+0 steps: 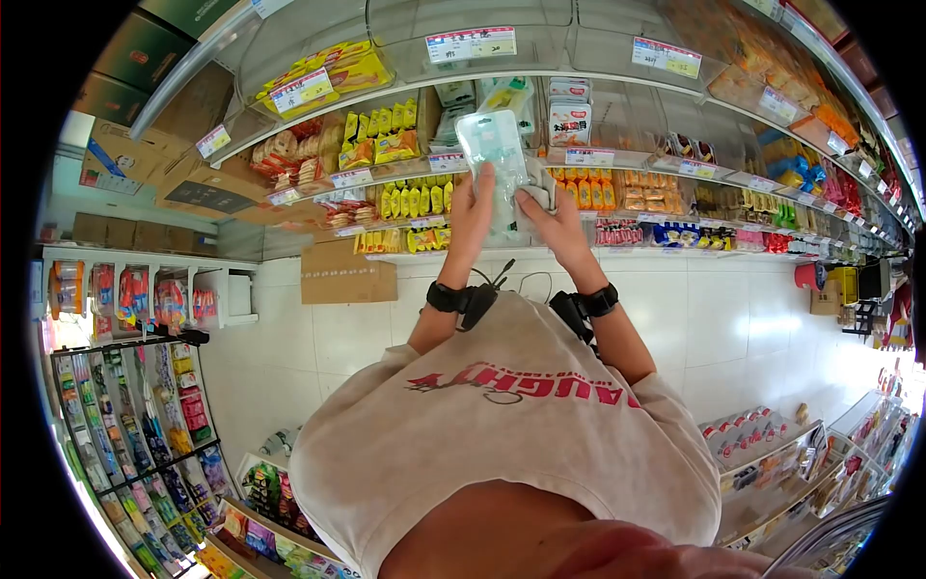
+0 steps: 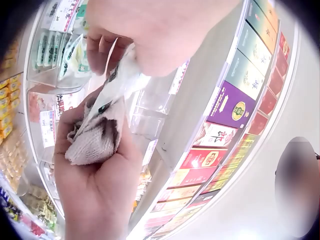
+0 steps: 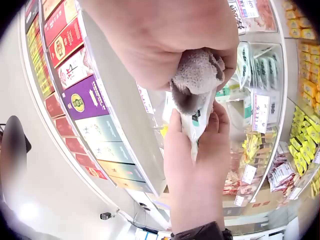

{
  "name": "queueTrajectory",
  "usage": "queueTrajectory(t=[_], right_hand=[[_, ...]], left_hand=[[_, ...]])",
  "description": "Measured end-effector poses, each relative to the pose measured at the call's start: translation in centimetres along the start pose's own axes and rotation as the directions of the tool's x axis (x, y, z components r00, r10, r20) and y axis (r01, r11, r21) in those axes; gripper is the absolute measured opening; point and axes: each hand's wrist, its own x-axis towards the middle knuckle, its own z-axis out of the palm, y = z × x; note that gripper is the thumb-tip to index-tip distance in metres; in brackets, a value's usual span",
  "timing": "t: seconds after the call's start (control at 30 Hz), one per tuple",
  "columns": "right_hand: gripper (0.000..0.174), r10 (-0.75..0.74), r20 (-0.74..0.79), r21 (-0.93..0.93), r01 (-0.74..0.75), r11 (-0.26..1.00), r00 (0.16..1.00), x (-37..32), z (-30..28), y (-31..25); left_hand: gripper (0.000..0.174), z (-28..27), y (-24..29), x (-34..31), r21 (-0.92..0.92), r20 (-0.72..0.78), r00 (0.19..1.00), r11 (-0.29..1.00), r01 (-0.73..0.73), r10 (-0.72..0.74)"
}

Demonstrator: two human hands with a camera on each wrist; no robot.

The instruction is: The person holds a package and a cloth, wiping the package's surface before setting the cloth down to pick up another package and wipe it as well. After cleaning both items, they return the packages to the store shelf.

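Observation:
In the head view my left hand (image 1: pixel 470 217) grips a flat white-and-green plastic packet (image 1: pixel 492 145), its thumb lying along the front. My right hand (image 1: pixel 560 232) holds a crumpled grey cloth (image 1: pixel 540 183) against the packet's right side. The left wrist view shows the bunched cloth (image 2: pixel 95 147) cupped in the right palm, with the packet's edge pinched by the left fingers above. From the right wrist, the cloth (image 3: pixel 197 72) sits under the curled right fingers, and the packet (image 3: pixel 195 117) passes between both hands. Part of the packet is hidden by the hands.
Snack shelves stand ahead, with yellow packets (image 1: pixel 395 130), white-and-red packs (image 1: pixel 569 124) and price tags (image 1: pixel 471 44) along their edges. A cardboard box (image 1: pixel 348 273) is on the tiled floor at the shelf's foot. Boxed goods (image 2: pixel 232 107) line an upper shelf. More racks (image 1: pixel 135 425) stand behind.

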Motion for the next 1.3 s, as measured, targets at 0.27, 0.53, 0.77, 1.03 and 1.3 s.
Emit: queueTrajectory(t=[0.27,0.53,0.77,1.03,1.3], right_hand=[[0.025,-0.045,0.034,0.021,0.044,0.999,0.998,-0.7,0.4,-1.5],[0.029,0.007,0.044,0.085,-0.011,0.996,0.999,-1.3,0.9,-2.0],[0.032,-0.170,0.044,-0.151,0.175,0.973,0.984,-0.7,0.9,-0.4],[0.026,-0.279,0.053,-0.652,0.245,0.718,0.959,-0.3,0.4,-0.3],[0.024,-0.540,0.240,-0.476,0.583,0.659,0.807,-0.8,2.5,-1.6]], left_hand=[[0.054,-1.0,0.8,-0.4,-0.059,-0.016,0.995,0.993,0.101,-0.102],[0.052,-1.4,1.1,0.0,-0.154,0.014,0.995,0.983,0.104,-0.103],[0.052,-1.3,1.5,0.7,-0.081,0.007,1.000,0.997,-0.006,0.007],[0.064,0.1,1.1,0.2,0.012,0.149,0.987,0.998,-0.064,0.062],[0.061,-0.8,1.5,0.3,-0.083,0.220,0.967,0.986,0.147,-0.126]])
